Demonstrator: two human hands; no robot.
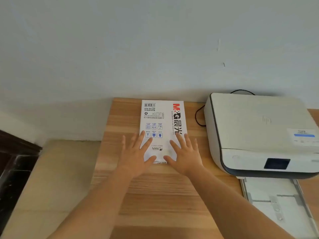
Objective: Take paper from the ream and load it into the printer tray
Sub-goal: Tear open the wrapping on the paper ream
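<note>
A white wrapped paper ream with red and black lettering lies on the wooden table, its far end near the wall. My left hand rests flat with fingers spread over the ream's near left corner. My right hand lies the same way over the near right corner. Neither hand grips anything. To the right stands a white printer. Its paper tray is pulled out toward me and shows grey guides with no paper in it.
A black cable loops on the table between the ream and the printer. A pale wall runs behind the table. Left of the table are a beige ledge and a dark wooden piece.
</note>
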